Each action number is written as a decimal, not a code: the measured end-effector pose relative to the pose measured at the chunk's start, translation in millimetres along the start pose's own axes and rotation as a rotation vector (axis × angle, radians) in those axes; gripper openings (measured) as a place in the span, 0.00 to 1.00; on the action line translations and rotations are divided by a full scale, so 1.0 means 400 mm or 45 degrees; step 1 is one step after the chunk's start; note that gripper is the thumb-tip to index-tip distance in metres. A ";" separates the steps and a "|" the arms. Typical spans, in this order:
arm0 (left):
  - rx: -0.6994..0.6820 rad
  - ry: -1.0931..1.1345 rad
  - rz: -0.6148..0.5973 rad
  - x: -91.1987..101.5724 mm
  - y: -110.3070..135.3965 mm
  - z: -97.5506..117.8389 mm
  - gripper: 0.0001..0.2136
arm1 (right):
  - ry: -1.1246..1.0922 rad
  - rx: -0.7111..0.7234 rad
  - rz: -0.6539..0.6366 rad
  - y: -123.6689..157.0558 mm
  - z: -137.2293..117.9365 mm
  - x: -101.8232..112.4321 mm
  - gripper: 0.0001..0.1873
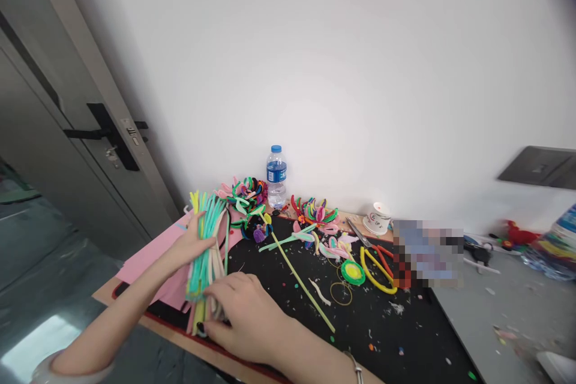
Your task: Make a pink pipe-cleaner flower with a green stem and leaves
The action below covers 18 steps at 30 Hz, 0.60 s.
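My left hand grips the upper side of a thick bundle of pipe cleaners, mostly teal, yellow and cream, lying on the black mat. My right hand rests on the bundle's lower end, fingers curled and pinching the stems near the mat's front-left corner. Pink paper sheets lie under the bundle.
Finished pipe-cleaner flowers and loose bent pieces crowd the back of the mat. A water bottle stands against the wall, a paper cup to its right. Long green stem, scissors, yellow loops. Door at left.
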<state>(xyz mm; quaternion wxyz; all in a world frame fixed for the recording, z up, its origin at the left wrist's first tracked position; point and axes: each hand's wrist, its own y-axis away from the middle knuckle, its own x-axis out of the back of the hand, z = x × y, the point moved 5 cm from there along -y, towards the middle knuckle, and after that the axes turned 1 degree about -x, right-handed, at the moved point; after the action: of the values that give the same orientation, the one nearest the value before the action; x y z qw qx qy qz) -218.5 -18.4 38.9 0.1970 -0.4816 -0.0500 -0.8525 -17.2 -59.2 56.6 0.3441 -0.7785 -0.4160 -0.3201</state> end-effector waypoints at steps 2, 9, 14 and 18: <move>0.051 0.141 0.006 0.035 0.010 -0.016 0.29 | -0.085 -0.076 0.085 0.009 0.021 0.019 0.14; 0.048 0.446 -0.124 0.088 0.012 -0.058 0.26 | -0.142 -0.313 0.209 -0.010 0.102 0.037 0.16; 0.127 0.484 -0.130 0.074 0.009 -0.051 0.29 | 0.175 -0.222 0.037 -0.074 0.085 -0.045 0.20; 0.133 0.442 -0.118 0.075 0.037 -0.017 0.30 | 0.384 -0.331 0.015 -0.138 0.087 -0.102 0.15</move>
<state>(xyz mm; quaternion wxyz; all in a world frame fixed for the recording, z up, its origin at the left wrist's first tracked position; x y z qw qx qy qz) -231.9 -42.5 59.1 0.1878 -0.3136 -0.0815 -0.9272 -76.3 -25.8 20.0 0.3010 -0.7620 -0.3103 -0.4822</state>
